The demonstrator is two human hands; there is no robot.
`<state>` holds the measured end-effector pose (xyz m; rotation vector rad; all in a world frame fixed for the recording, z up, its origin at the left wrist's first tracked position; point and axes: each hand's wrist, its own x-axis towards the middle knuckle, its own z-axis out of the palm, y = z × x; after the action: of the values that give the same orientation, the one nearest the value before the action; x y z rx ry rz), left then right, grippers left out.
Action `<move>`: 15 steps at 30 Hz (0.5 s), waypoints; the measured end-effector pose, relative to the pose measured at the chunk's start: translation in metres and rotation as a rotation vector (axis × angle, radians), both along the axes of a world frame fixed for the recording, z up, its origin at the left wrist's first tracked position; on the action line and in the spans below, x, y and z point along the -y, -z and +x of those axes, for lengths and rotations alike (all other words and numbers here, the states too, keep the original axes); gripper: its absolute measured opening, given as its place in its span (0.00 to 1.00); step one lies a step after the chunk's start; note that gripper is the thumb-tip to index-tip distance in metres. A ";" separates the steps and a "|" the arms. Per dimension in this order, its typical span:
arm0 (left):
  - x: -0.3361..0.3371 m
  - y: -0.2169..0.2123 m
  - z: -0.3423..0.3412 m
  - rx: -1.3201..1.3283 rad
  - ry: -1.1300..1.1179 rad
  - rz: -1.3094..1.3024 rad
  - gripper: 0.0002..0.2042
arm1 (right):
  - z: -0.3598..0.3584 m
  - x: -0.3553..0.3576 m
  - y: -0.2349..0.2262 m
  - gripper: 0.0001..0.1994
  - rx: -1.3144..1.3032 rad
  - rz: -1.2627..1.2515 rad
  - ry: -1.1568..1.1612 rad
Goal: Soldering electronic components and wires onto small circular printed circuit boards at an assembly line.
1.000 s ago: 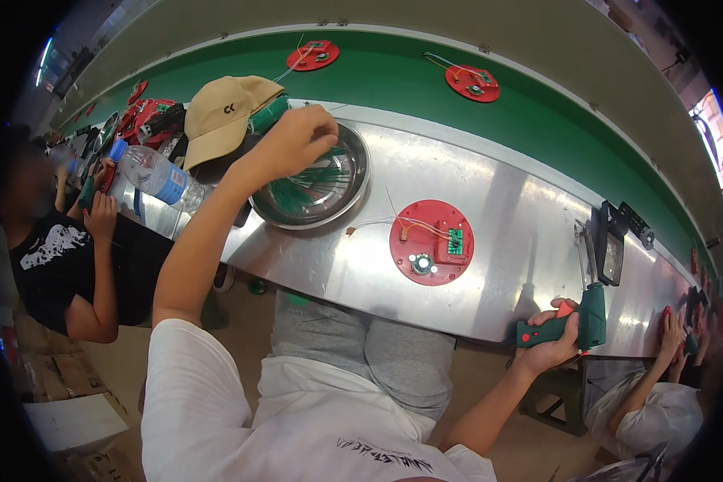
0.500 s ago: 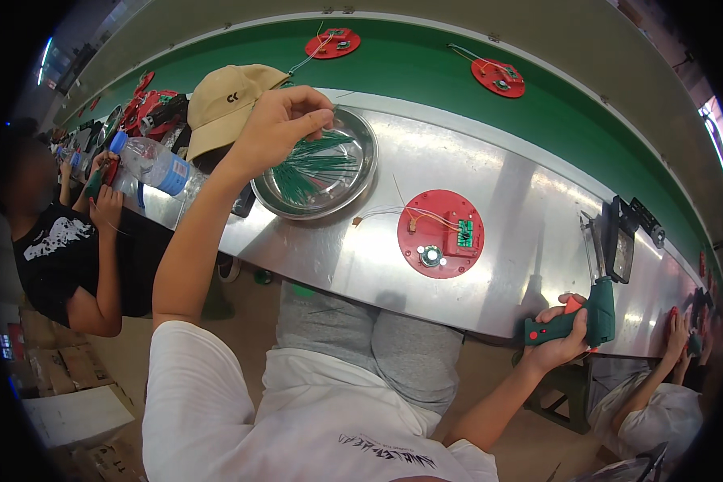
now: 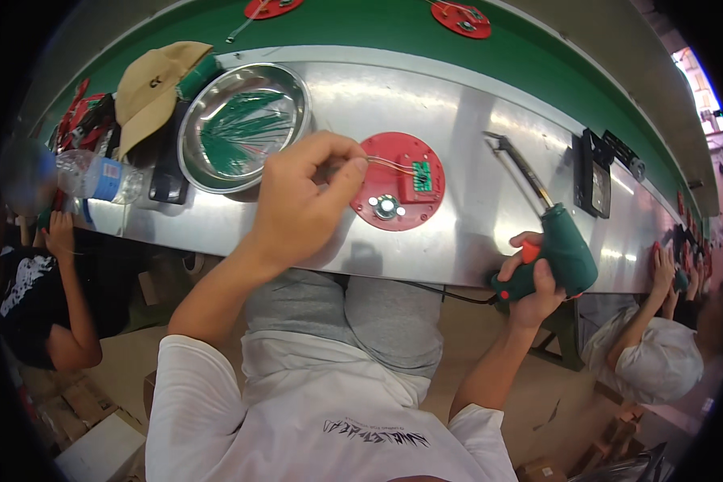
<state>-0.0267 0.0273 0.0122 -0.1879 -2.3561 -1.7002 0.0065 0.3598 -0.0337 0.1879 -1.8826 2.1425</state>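
Observation:
My left hand (image 3: pixel 301 193) is over the left edge of a red plastic disc (image 3: pixel 420 210), thumb and forefinger pinched together. Pale thin wires run from the disc's small green circuit board (image 3: pixel 422 177) to those fingertips; what exactly is pinched is too small to make out. A round silver component (image 3: pixel 387 207) sits on the disc's near side. In my right hand (image 3: pixel 536 293) is a green soldering gun (image 3: pixel 572 251) with an orange trigger, gripped by its handle, tip pointing up and away from the disc. Left of the disc, a steel bowl (image 3: pixel 186 145) holds many thin green wires (image 3: pixel 245 132).
A tan cap (image 3: pixel 154 88), a dark phone (image 3: pixel 169 185) and a clear bottle (image 3: pixel 108 177) are left on the metal table (image 3: pixel 490 193). A black stand (image 3: pixel 594 181) is at the right. More red discs (image 3: pixel 462 20) lie on the green strip. Co-workers sit on both sides.
My left hand has moved from above the bowl, right and nearer, to the red disc's edge. The soldering gun in my right hand has risen, its tip now leaning left. The whole view has shifted.

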 end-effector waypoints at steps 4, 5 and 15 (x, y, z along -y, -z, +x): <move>-0.030 0.021 0.000 -0.211 -0.013 -0.207 0.03 | 0.024 0.008 -0.009 0.25 0.008 0.075 -0.091; -0.036 0.026 0.000 -0.265 -0.022 -0.271 0.04 | 0.030 0.009 -0.012 0.24 0.051 0.078 -0.117; -0.059 0.052 -0.009 -0.452 -0.163 -0.576 0.03 | 0.033 0.006 -0.014 0.18 0.112 0.179 -0.142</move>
<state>-0.0354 0.0866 -0.0399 -0.4111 -2.3510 -0.7658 0.0398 0.3539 -0.0192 0.2503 -2.1873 2.1119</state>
